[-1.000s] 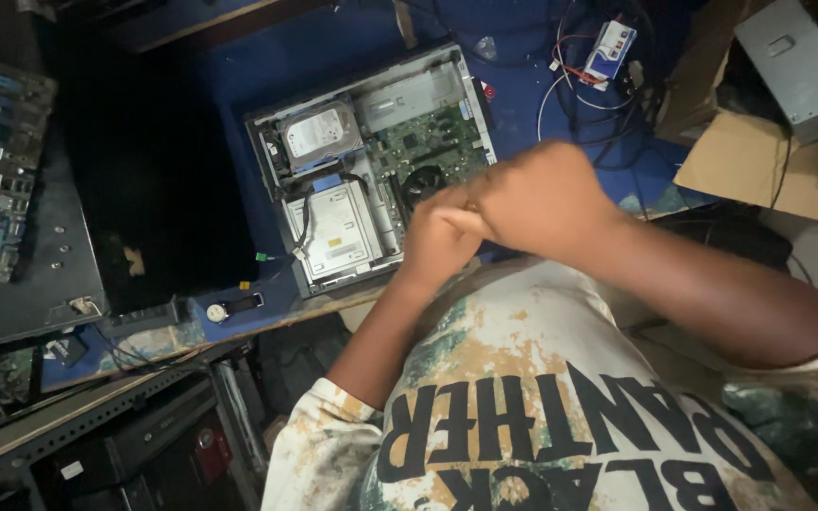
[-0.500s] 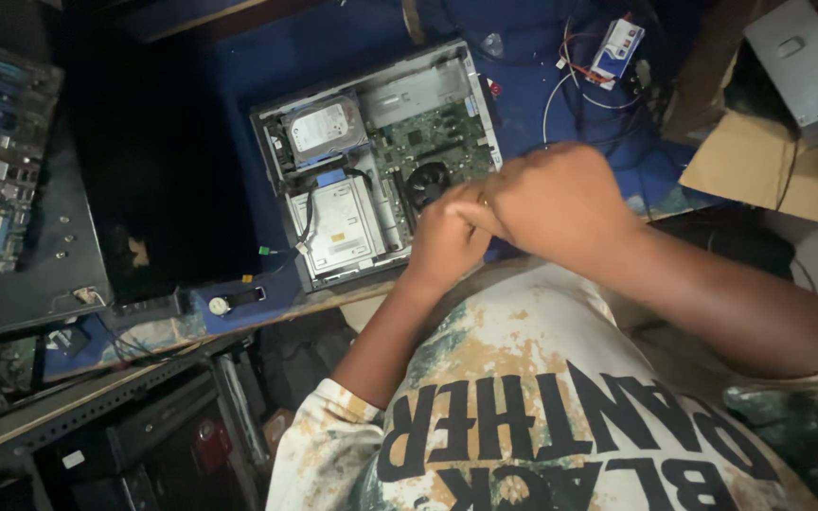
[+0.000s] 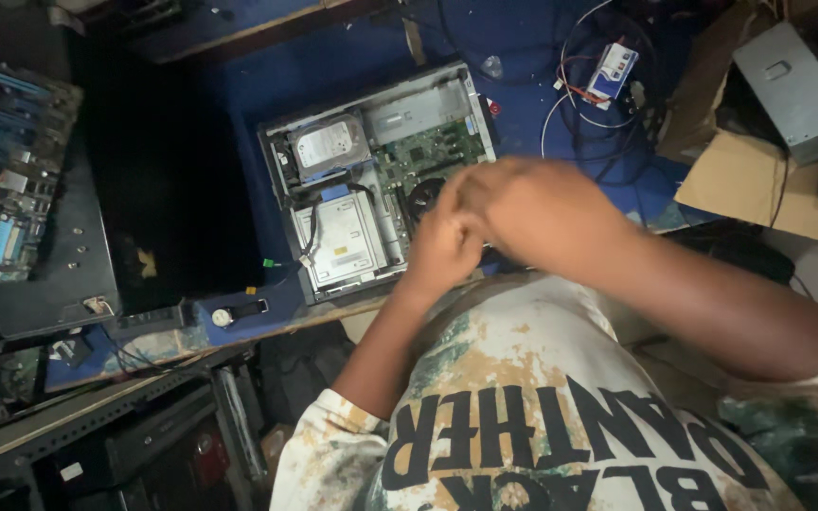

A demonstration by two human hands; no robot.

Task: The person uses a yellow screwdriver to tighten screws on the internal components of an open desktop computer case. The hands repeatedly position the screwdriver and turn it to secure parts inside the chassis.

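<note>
Our left hand [image 3: 442, 251] and right hand [image 3: 542, 218] press together, fingers curled shut; just beyond them lies the open grey metal computer case [image 3: 381, 180].

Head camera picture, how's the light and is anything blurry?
Head view: dim, uneven light; the hands, left hand and right hand, are motion-blurred where they meet; the open computer case stays fairly sharp; the area left of it is near black, without detail.
</note>
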